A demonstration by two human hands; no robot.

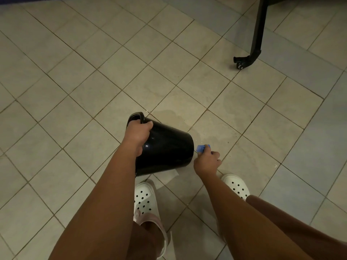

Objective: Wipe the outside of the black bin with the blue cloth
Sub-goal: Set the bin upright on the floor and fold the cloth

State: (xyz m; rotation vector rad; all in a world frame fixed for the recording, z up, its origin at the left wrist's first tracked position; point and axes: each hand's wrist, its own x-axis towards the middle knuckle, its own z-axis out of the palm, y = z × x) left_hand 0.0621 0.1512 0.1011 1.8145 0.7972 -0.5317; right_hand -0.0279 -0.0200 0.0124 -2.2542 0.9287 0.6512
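The glossy black plastic bin (165,147) is held tipped on its side above the beige tiled floor (75,91), its open rim pointing up and to the left and its flat base pointing right. It is carried at the rim by the left hand (138,135), whose fingers are curled over the lip and closed on it, with the thumb laid across the outer wall. Whether the lower edge of the bin rests on the tiles or is lifted clear cannot be told.

From the one-handed hold the bin is judged light and empty. Its wall looks stiff and smooth, with bright highlights on it, so it is likely to be slippery, more so if wet; the rolled rim is judged the surest place for a hold, since the tapered wall offers little to catch on. A bin held by one edge may be expected to swing or turn under a pushing cloth, so each stroke would best be met by a counter-hold at the rim.

Just beyond the base, the small bunched blue cloth (201,148) is clamped in the closed right hand (206,162), only a bit of it showing past the knuckles. It lies just beside the base edge; contact cannot be confirmed. The cloth is soft and limp, and is judged to shape readily to the curved wall.

Below, two white perforated clogs (145,199) are seen, and a faint damp-looking patch (216,128) marks the tiles to the right. A black metal furniture leg (258,34) stands far off at the upper right.
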